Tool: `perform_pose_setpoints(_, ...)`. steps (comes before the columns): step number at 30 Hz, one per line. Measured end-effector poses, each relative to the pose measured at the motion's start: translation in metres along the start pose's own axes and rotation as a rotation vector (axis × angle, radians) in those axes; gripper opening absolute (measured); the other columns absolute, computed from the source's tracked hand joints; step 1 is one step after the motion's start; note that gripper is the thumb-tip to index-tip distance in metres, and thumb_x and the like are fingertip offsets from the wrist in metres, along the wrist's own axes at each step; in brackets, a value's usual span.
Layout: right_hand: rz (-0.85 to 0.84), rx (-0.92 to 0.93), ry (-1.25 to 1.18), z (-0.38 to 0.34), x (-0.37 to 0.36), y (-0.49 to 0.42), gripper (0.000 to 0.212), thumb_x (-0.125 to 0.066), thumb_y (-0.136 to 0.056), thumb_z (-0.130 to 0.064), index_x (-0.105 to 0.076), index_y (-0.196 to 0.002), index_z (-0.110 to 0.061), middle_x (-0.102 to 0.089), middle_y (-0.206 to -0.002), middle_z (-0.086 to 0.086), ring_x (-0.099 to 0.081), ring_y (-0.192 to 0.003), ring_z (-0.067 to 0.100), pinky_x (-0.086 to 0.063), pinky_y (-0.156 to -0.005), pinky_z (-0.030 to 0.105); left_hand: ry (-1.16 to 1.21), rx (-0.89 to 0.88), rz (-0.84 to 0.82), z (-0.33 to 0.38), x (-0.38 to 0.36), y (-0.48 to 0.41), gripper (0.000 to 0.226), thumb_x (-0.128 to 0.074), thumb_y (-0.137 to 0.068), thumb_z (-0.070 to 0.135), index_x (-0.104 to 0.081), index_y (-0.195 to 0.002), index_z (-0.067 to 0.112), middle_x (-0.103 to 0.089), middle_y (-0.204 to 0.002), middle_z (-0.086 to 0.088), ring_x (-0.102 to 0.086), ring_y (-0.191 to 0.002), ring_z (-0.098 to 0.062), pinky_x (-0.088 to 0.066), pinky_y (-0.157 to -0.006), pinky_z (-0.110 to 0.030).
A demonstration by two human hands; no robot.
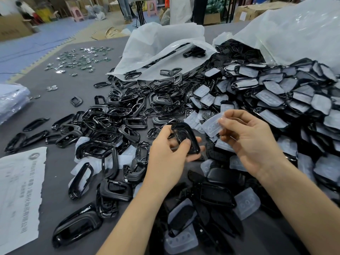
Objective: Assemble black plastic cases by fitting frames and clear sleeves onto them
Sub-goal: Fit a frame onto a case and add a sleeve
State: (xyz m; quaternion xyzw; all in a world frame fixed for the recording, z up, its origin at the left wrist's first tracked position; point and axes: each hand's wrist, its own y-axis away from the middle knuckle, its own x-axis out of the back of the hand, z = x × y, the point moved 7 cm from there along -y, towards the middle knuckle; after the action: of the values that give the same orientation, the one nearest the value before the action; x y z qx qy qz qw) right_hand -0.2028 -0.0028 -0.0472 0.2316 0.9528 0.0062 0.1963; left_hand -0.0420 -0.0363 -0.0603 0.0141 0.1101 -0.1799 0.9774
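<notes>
The left grip (171, 150) is closed round a black case (187, 137), thumb across its near face and fingers curled under it, so the case sits tilted, held above the tabletop (60, 92). Just right of the case, the right grip (252, 142) pinches a clear sleeve (213, 124) by one edge between thumb and forefinger; sleeve and case look near but not touching. Fitting the sleeve seems next. It looks soft, and held by one edge it may fold or go on skewed; a thumb lying over the case's face could also block its seat. Below the case, loose parts (217, 194) crowd under both forearms, so a dropped piece would be lost among look-alikes. Left of the case spreads a heap of black frames (117, 115); right of it rises a steep bank of sleeved cases (294, 92) that a nudged elbow might set sliding. Open room is mostly the air around the case; bare tabletop shows far left of it, by a printed paper (20, 190)
</notes>
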Motion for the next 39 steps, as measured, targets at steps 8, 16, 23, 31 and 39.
perform_pose_setpoints(8,-0.128,0.095,0.230,-0.002,-0.008,0.002,0.034,-0.055,-0.088,0.007,-0.067,-0.070,-0.020,-0.054,-0.065,0.000,-0.049,-0.050,0.007,-0.044,-0.051,0.019,0.035,0.001,0.051,0.000,0.006,0.001,0.012,-0.053,-0.093,-0.004,-0.051,-0.105,-0.003,-0.057,-0.111,-0.032,-0.073,-0.083,-0.034,-0.059,-0.066,-0.029)
perform_pose_setpoints(16,-0.292,0.129,0.526,0.000,-0.026,0.013,0.024,-0.059,-0.085,-0.006,-0.077,-0.074,-0.019,-0.066,-0.064,0.009,-0.055,-0.061,0.014,-0.046,-0.061,0.025,-0.020,-0.015,0.062,0.007,0.007,0.002,0.013,-0.059,-0.091,-0.001,-0.063,-0.091,0.011,-0.074,-0.088,-0.005,-0.072,-0.078,-0.018,-0.055,-0.058,-0.021)
perform_pose_setpoints(23,-0.353,0.108,0.583,0.007,-0.031,0.016,0.011,-0.074,-0.079,-0.022,-0.075,-0.068,-0.021,-0.061,-0.060,0.002,-0.051,-0.059,0.012,-0.041,-0.057,0.021,-0.076,-0.066,0.052,0.011,0.004,0.002,0.012,-0.060,-0.089,-0.004,-0.063,-0.088,0.007,-0.068,-0.065,0.008,-0.066,-0.065,-0.004,-0.056,-0.058,-0.020)
perform_pose_setpoints(31,-0.359,-0.029,0.514,0.016,-0.030,0.015,0.021,-0.071,-0.081,-0.014,-0.068,-0.060,-0.018,-0.057,-0.058,0.003,-0.047,-0.062,0.022,-0.039,-0.058,0.023,-0.127,-0.116,0.068,0.009,0.004,0.001,0.012,-0.065,-0.087,0.001,-0.068,-0.083,0.012,-0.067,-0.063,0.005,-0.067,-0.063,-0.006,-0.055,-0.058,-0.020)
perform_pose_setpoints(39,-0.345,-0.047,0.496,0.018,-0.028,0.014,0.019,-0.070,-0.082,-0.013,-0.065,-0.064,-0.012,-0.058,-0.054,-0.001,-0.049,-0.055,0.013,-0.041,-0.050,0.014,-0.017,-0.059,0.068,0.005,0.004,0.001,0.015,-0.071,-0.083,0.009,-0.071,-0.070,0.015,-0.065,-0.062,-0.002,-0.064,-0.059,-0.012,-0.054,-0.059,-0.020)
